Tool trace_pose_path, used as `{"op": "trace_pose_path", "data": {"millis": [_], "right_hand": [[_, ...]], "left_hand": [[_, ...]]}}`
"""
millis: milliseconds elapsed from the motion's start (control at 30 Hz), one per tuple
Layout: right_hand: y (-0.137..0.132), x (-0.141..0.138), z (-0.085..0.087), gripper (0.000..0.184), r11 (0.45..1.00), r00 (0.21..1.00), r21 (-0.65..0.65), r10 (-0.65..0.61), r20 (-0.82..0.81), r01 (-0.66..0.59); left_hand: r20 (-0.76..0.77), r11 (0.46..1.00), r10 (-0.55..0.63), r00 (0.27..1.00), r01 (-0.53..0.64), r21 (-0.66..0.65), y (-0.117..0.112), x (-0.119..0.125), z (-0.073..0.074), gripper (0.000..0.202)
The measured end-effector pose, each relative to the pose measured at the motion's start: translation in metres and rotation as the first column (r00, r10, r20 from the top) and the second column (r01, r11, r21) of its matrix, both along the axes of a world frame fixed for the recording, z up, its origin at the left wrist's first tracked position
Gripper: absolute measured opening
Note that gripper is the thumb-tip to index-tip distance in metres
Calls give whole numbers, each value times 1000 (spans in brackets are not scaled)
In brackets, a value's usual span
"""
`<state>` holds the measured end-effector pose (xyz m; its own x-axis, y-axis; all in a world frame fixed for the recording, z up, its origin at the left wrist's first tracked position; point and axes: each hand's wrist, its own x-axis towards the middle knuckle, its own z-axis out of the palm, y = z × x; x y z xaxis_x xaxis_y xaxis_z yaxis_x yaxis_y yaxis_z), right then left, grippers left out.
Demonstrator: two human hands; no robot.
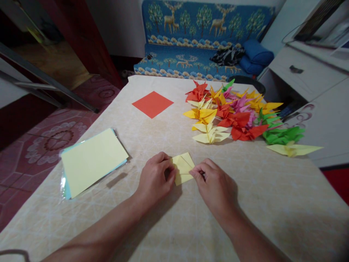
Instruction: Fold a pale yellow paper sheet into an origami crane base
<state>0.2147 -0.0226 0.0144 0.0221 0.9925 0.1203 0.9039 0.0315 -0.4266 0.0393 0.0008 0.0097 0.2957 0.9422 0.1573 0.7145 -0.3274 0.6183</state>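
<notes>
A small folded piece of yellow paper (183, 166), with crease lines across its top face, lies on the table between my two hands. My left hand (158, 173) grips its left edge, thumb and fingers closed around that side. At the lower right edge, my right hand (215, 182) pinches the paper between thumb and forefinger. Parts of the paper's left and right edges are hidden under my fingers.
A red paper square (152, 104) lies farther back. To the left is a stack of yellow and blue sheets (94, 160) on a clear plastic sleeve. Several folded paper cranes (234, 116) crowd the back right of the cloth-covered table (174, 233). Behind stands a blue sofa (191, 36).
</notes>
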Motion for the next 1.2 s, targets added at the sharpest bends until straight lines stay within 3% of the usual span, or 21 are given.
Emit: {"op": "trace_pose_path", "data": {"millis": [700, 833, 967, 1200], "right_hand": [[-1, -2, -4, 11, 999, 999, 46, -8, 34, 7], [-1, -2, -4, 10, 998, 1000, 54, -10, 13, 10], [-1, -3, -3, 8, 999, 1000, 48, -16, -11, 16], [-3, -1, -1, 5, 999, 999, 46, -4, -42, 6]], "left_hand": [[-82, 999, 15, 997, -11, 51, -2, 5, -2, 10], [-105, 997, 42, 994, -35, 63, -3, 4, -2, 2], [-78, 998, 39, 996, -35, 51, -3, 3, -2, 31], [-46, 999, -13, 999, 15, 49, -1, 1, -3, 34]]}}
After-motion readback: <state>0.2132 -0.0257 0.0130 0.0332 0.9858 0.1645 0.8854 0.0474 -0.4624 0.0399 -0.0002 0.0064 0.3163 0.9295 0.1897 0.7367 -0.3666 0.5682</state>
